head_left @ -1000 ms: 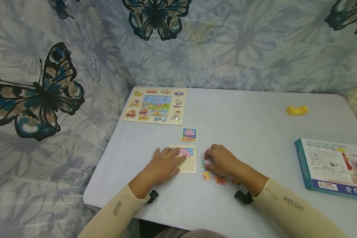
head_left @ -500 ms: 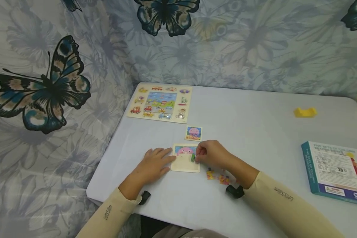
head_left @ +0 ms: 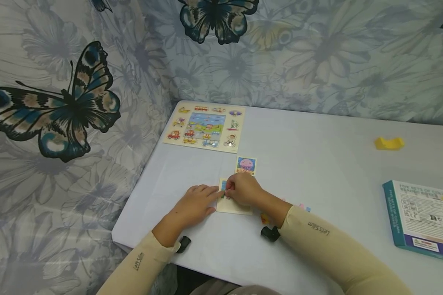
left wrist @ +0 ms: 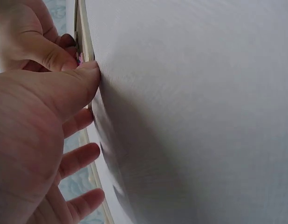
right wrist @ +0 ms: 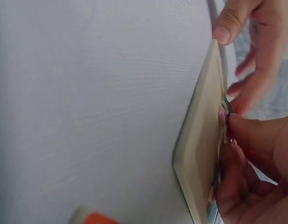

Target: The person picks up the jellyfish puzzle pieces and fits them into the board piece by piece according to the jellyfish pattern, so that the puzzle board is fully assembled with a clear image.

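Note:
A shallow wooden puzzle board lies on the white table, part of its picture covered by my hands. My right hand is over it, pinching a small colourful puzzle piece between thumb and finger near the board's left side. Fingers extended, my left hand lies against the board's left edge, its thumb touching the rim. Partly hidden by the right forearm are loose puzzle pieces. Just behind the board is a small picture card with a pink octopus.
A larger vehicle puzzle board lies at the back left. On the right are a teal-edged box and a yellow curved block. Patterned fabric hangs behind the table.
My right hand went from the loose pieces to the board with a puzzle piece, then left across it. My left hand drew back from the board's top to its left edge. The head view shifted.

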The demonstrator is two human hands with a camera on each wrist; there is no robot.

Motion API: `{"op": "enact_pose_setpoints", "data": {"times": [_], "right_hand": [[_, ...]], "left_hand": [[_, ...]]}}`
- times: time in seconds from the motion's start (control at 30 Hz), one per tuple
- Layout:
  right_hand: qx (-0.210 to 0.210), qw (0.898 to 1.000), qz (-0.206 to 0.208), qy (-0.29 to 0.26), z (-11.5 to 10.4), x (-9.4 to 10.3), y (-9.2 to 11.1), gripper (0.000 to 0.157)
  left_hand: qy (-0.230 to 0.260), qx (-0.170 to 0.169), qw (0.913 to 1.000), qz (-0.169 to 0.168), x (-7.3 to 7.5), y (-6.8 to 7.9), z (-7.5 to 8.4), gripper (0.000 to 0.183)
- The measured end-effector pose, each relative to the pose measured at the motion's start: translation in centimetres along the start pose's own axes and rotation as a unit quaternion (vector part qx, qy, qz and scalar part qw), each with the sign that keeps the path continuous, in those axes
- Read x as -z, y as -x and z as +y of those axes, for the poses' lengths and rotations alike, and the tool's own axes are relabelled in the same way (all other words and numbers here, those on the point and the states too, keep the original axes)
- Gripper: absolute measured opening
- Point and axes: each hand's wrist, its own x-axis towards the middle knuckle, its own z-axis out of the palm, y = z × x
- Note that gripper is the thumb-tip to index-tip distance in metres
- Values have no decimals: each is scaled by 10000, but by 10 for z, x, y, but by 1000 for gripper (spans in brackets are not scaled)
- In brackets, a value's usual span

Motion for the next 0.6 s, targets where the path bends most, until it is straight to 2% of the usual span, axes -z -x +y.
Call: {"op": "enact_pose_setpoints", "data": {"times": [0.2,0.3,0.6], "right_hand": [[-54,9973,122,727,3,1,0,24],[-108,9975,90,699,7,5,-2,31],[-176,9992,-103,351,14,14,-8,22]], "left_hand": [[-180,-133,9997,-85,3,-1,2,54],[-154,-164,9996,-145,5,-4,2,56],[22,-14,9993,-375,11,-9,5,58]]}}
